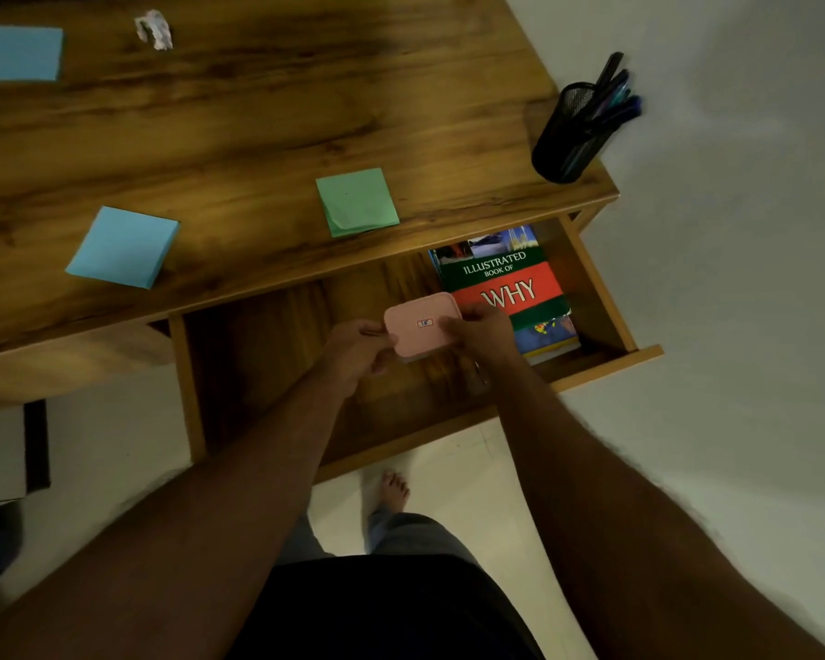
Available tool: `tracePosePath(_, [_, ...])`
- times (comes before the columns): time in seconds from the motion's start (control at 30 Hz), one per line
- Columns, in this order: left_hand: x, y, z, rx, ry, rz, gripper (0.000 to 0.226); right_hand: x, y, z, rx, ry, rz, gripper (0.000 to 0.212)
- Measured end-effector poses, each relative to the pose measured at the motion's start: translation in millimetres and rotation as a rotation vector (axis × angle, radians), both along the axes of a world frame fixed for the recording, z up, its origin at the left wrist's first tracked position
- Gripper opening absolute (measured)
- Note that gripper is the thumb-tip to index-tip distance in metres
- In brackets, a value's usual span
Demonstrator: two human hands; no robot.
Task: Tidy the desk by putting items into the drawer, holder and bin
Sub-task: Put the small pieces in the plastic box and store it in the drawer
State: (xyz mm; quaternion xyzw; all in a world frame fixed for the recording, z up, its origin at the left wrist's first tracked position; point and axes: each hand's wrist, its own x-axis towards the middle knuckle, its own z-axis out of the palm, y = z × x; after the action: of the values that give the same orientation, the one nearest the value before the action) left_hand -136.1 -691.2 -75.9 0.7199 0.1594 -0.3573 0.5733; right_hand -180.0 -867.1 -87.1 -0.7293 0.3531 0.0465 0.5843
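Head view, looking down over open wooden drawer (267, 369) pulled out from under brown wood-grain desk (239, 116). Held above drawer's middle: small pink rounded-square pad (422, 326) with tiny red-edged label on top, gripped from both sides. Left hand (360, 352) curled round pad's left edge, thumb on top; right hand (479, 333) curled round pad's right edge, fingers over top. Whether pad touches drawer floor, cannot tell. Inside drawer, right of pad: green and red hardcover book (508, 288) titled "ILLUSTRATED BOOK OF WHY", lying flat against drawer's right wall. On desk just behind drawer: green square sticky-note pad (357, 201) near front edge. Left of drawer, on desk: light blue square sticky-note pad (124, 246). Well behind drawer, far left: second light blue square paper (20, 53), with crumpled white paper ball (154, 29) near it. Behind drawer's right corner, at desk's edge: black mesh pen holder (573, 135) with several dark pens standing in it. Below drawer: bare foot (392, 490) on pale floor.
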Motion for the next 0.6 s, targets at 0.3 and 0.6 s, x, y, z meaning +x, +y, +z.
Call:
tracePosePath(0.3, [18.1,-8.6,0.8,0.023,-0.142,0.117,0.043,30.2,0.7,6.0,0.034,-0.009,0.021,0.034])
tracePosePath(0.6, [41.9,-18.8,-0.2,-0.051,-0.086,0.184,0.044,65.3,-5.7,6.7,0.014,-0.005,-0.003,0.031])
